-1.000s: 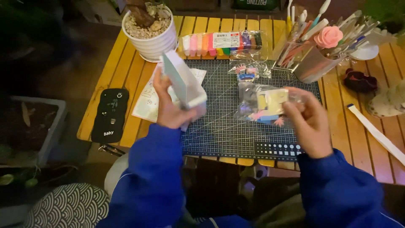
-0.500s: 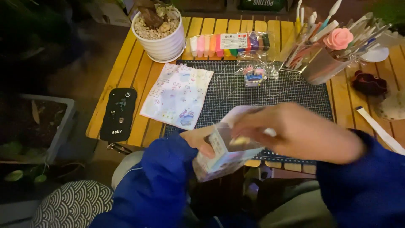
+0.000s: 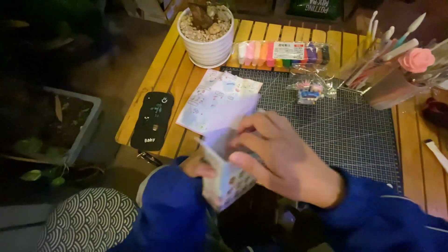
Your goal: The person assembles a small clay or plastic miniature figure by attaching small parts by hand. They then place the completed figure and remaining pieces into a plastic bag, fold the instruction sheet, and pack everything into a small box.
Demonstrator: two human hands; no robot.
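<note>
While a slatted wooden table (image 3: 261,35) carries a dark cutting mat (image 3: 354,135), a small pale cardboard box (image 3: 228,179) sits off its near edge, open flap tilted towards the table. It looks light and crushable. Left hand (image 3: 196,167) grips its side; right hand (image 3: 284,158) curls over the opening.

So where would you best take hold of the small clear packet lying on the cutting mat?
Probably the packet's crinkled plastic edge, pinched from above with fingertips. It lies flat on the mat with free space on its near side, so come in from there; the clay pack and tool holder crowd the far and right sides. Both hands are on the box.
</note>
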